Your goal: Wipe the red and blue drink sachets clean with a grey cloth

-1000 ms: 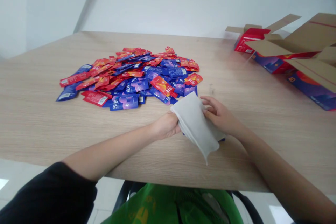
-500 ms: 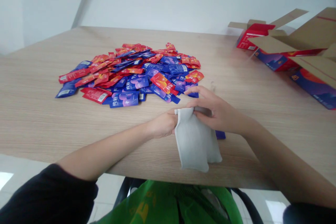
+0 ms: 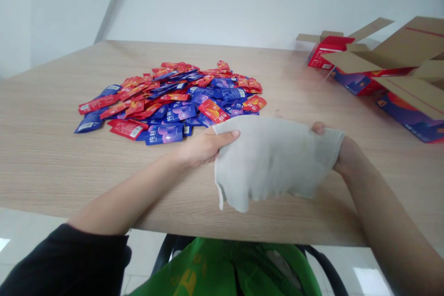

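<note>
A pale grey knit cloth bag point(image 3: 270, 157) stretches sideways between my hands, above the table's front part. My left hand point(image 3: 204, 147) grips its left side, with the thumb lying on top. My right hand point(image 3: 348, 157) sits mostly inside the far end of the cloth, and only a thumb tip shows over the upper edge. Its fingers are hidden. Just beyond my left hand lies a wide pile of blue and red foil sachets point(image 3: 166, 101), with the nearest ones close to the cloth.
The light wood table point(image 3: 69, 180) ends in a front edge just below my forearms. Open cardboard cartons with red and blue printing point(image 3: 405, 115) stand at the back right. A green bag point(image 3: 225, 273) and black chair arms lie below the edge.
The cloth has gone from hanging down between my hands to spreading out sideways, and my right hand has moved right into it. The blue sachet earlier seen beside my right hand no longer shows.
</note>
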Demonstrator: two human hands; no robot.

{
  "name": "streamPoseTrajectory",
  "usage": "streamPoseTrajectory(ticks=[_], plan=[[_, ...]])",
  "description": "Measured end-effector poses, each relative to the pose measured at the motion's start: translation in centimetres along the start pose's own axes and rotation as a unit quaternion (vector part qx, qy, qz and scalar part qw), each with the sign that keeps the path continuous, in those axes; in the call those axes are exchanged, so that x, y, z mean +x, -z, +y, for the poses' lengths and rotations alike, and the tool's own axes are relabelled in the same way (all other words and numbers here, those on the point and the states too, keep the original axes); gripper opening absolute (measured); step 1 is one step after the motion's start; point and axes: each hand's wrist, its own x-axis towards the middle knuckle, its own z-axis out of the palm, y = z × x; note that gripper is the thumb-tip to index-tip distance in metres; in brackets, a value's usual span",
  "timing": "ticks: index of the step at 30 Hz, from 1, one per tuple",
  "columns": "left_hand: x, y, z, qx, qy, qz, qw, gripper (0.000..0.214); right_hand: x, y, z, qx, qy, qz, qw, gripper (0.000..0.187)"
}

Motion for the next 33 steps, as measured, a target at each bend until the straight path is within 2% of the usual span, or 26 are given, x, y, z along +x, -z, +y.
streamPoseTrajectory(ticks=[3,4,6,8,11,13,15,18,19,22,24,26,29,31,33], plan=[[-0.7,-0.8,0.1,-0.014,0.002,-0.020,1.000,0.031,-0.3,0.5,-0.3,0.112,-0.043,0.033,0.992,0.020],[-0.8,-0.8,0.0,-0.024,0.002,0.001,1.000,0.031,-0.4,0.7,-0.5,0.121,-0.049,0.047,0.990,0.019],[-0.6,-0.4,-0.7,-0.046,0.024,0.080,0.995,0.028,-0.6,0.6,-0.6,0.137,-0.069,0.059,0.986,0.012],[-0.1,0.4,-1.8,-0.063,0.069,0.152,0.984,0.023,-0.6,0.1,-0.1,0.147,-0.103,0.012,0.984,0.021],[0.2,1.4,-3.4,-0.079,0.124,0.184,0.972,0.023,-0.8,-1.3,1.4,0.144,-0.170,-0.090,0.971,0.045],[-0.2,1.7,-4.0,-0.089,0.135,0.164,0.973,0.024,-1.3,-2.1,2.3,0.074,-0.157,-0.094,0.980,0.050],[-0.9,1.7,-4.2,-0.078,0.138,0.119,0.980,0.024,-2.3,-2.6,2.7,-0.027,-0.116,-0.055,0.991,0.058],[-2.1,1.7,-4.4,0.004,0.150,0.038,0.988,0.041,-3.8,-3.3,2.9,-0.166,-0.074,-0.023,0.983,0.079],[-2.3,1.7,-4.7,0.035,0.153,0.028,0.987,0.044,-4.2,-3.7,3.0,-0.198,-0.061,-0.022,0.978,0.078],[-2.6,2.1,-5.4,0.094,0.133,0.045,0.986,0.036,-4.7,-4.6,3.0,-0.231,-0.025,-0.028,0.972,0.053],[-2.5,2.3,-5.5,0.100,0.105,0.070,0.987,0.030,-4.9,-4.6,2.6,-0.200,-0.029,-0.014,0.979,0.046],[-2.6,2.3,-5.1,0.083,0.089,0.077,0.990,0.027,-5.3,-3.8,1.5,-0.133,-0.058,0.011,0.989,0.047],[-2.7,2.2,-4.5,0.053,0.101,0.066,0.991,0.029,-6.4,-1.4,-1.4,0.051,-0.095,0.026,0.994,0.029],[-2.7,1.9,-4.6,0.034,0.118,0.056,0.991,0.028,-7.0,-0.3,-3.6,0.150,-0.103,-0.055,0.982,0.022],[-2.6,1.5,-5.1,0.007,0.124,0.044,0.991,0.026,-7.1,-0.6,-5.4,0.176,-0.082,-0.194,0.962,0.031]])
